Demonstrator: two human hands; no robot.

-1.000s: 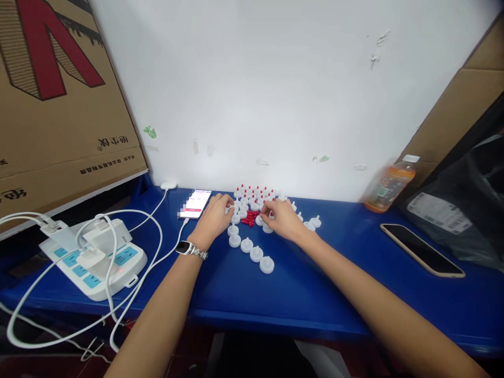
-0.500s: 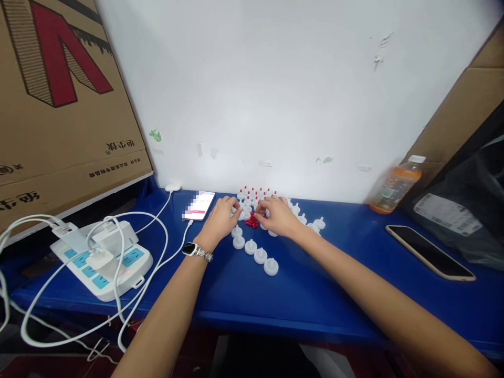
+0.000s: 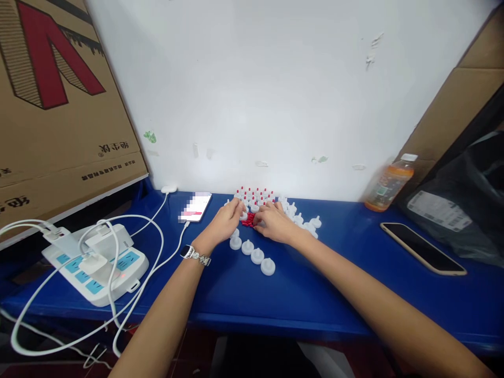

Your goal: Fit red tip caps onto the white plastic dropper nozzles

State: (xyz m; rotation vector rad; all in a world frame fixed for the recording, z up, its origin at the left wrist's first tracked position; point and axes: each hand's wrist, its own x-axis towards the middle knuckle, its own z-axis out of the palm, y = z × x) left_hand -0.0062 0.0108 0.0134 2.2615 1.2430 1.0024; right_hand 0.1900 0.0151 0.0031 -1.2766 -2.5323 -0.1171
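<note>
My left hand [image 3: 226,219] is closed in a pinch at a white nozzle cap [image 3: 243,216], which shows just below the fingertips. My right hand [image 3: 273,219] reaches in from the other side, its fingers curled together at the edge of a small pile of red tip caps [image 3: 247,221]. Whatever its fingertips grip is hidden. Behind the hands stand several white nozzle caps with red tips [image 3: 254,198] in a cluster. Several plain white nozzle caps without red tips lie right of my right hand, and a slanting row [image 3: 257,256] sits nearer to me.
On the blue table [image 3: 334,283], a white power strip [image 3: 94,270] with looping cables lies left, by a charging phone [image 3: 200,206]. At right are a dark phone [image 3: 423,249], an orange drink bottle [image 3: 389,184] and a dark plastic bag [image 3: 468,194]. A white wall [image 3: 268,94] rises behind.
My right hand's fingertips have shifted down to the red pile. The left hand has turned slightly, and the white nozzle cap under its fingers now shows. The whole view has moved slightly.
</note>
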